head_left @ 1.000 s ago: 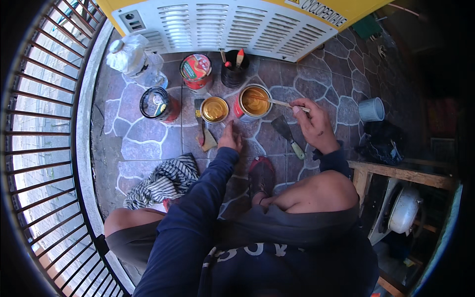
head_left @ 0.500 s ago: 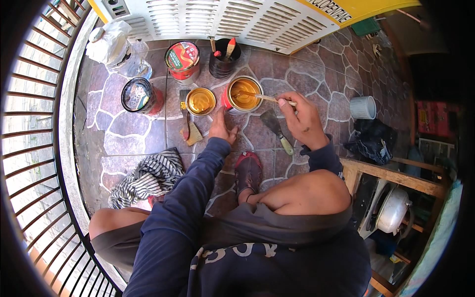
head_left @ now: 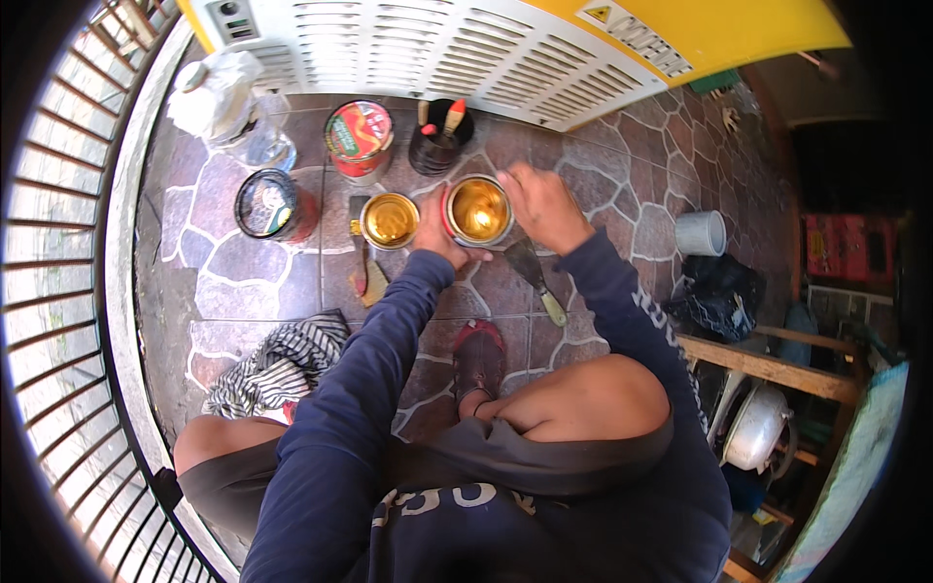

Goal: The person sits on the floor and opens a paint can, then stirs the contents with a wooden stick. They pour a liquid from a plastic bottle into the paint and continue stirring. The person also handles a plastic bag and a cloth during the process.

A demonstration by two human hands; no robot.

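Note:
A paint can point(head_left: 477, 210) with a shiny gold interior stands on the tiles in front of me. My left hand point(head_left: 442, 233) grips its left side, fingers along the wall and thumb at the near side. At the can's right rim is my right hand point(head_left: 546, 209), its fingers closed; whatever they hold is hidden. Left of my left hand sits a gold round lid or shallow tin point(head_left: 391, 222). A paintbrush point(head_left: 360, 243) lies beside it, partly covered, near a tan block point(head_left: 372, 286). A putty knife point(head_left: 536, 282) with a pale green handle lies below my right hand.
Farther off stand a red-topped can point(head_left: 358, 136), a black pot point(head_left: 439, 144) with brushes, a dark-rimmed can point(head_left: 270, 206) and a clear bottle point(head_left: 262, 146). A striped cloth point(head_left: 282, 360) lies near my left knee. A louvred metal cabinet point(head_left: 447, 49) bounds the far side; a grey bucket point(head_left: 702, 233) stands right.
My right hand has moved left and up to the can's rim; the stick it held over the can no longer shows. My left hand has moved up against the can's side. The view has shifted slightly.

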